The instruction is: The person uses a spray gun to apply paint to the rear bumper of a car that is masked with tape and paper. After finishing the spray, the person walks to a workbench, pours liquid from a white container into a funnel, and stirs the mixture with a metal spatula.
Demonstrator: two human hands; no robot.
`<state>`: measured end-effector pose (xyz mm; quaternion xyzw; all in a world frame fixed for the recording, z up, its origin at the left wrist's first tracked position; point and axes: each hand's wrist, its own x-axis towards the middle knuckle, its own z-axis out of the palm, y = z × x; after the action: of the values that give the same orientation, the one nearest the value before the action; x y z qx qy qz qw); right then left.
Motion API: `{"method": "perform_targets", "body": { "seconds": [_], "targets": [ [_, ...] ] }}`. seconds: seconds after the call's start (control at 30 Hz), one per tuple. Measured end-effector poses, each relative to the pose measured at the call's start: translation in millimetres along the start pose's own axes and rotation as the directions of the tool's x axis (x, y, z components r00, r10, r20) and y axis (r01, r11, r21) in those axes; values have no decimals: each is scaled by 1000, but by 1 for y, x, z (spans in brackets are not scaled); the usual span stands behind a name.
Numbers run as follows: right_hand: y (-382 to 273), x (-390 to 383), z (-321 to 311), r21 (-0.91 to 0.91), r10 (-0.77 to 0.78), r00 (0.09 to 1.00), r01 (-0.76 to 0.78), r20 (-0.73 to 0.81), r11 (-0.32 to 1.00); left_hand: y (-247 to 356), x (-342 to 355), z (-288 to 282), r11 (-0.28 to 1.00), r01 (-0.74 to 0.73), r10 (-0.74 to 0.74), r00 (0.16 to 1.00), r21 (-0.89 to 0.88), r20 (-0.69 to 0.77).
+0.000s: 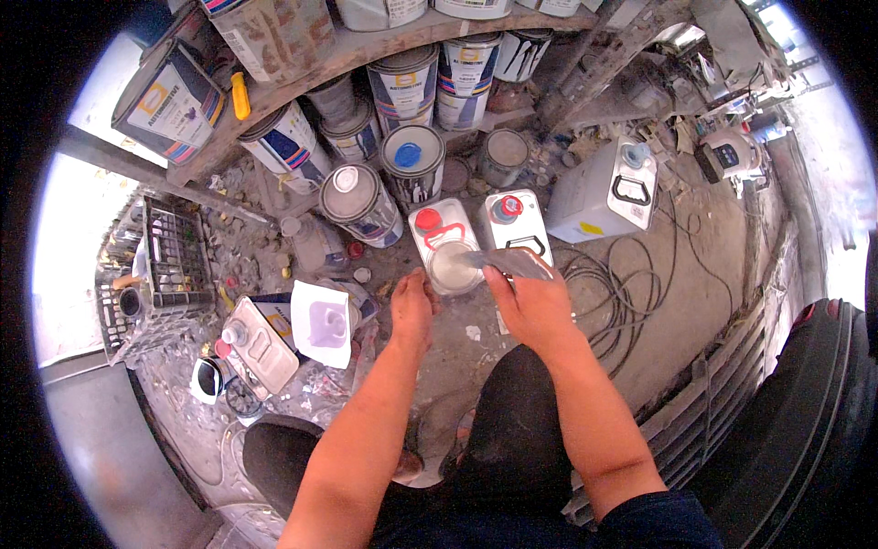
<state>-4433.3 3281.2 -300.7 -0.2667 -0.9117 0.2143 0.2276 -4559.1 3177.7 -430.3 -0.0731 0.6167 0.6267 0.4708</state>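
A round cup (455,267) with pale, greyish-beige contents stands out before me. My left hand (413,309) is at its left side, the fingers curled against the wall; the fingertips are partly hidden. My right hand (530,306) is closed round a flat grey scraper-like tool (517,263). The tool's narrow end points left, over the cup's rim and into the contents. Just behind the cup is a white metal canister with a red cap and red handle (443,229). To its right stands another white canister with a black handle (517,220).
Paint cans (412,160) crowd the floor beneath a wooden shelf (357,50). A large square canister (604,192) and coiled hose (626,288) lie to the right. On the left are a tipped canister (265,343), a purple-stained white sheet (322,325) and a crate (174,252).
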Motion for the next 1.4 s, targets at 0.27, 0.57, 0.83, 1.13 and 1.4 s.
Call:
{"method": "perform_targets", "body": {
  "seconds": [0.27, 0.57, 0.83, 1.13, 1.4],
  "targets": [
    [-9, -18, 16, 14, 259, 965, -259, -48, 966, -2, 1, 0, 996, -47, 49, 998, 74, -25],
    [-15, 1, -16, 115, 28, 999, -25, -25, 993, -3, 1, 1, 999, -44, 44, 999, 4, -2],
    [3, -13, 13, -15, 166, 985, -165, 44, 986, -3, -1, -1, 998, -54, 54, 999, 35, -8],
    [-14, -12, -4, 106, 232, 972, -226, -42, 968, -3, 1, 0, 999, -47, 46, 999, 20, 17],
    [-3, 0, -12, 80, -13, 1000, 14, -11, 997, 1, -1, 3, 1000, 2, -2, 999, -2, -39]
  ]
}}
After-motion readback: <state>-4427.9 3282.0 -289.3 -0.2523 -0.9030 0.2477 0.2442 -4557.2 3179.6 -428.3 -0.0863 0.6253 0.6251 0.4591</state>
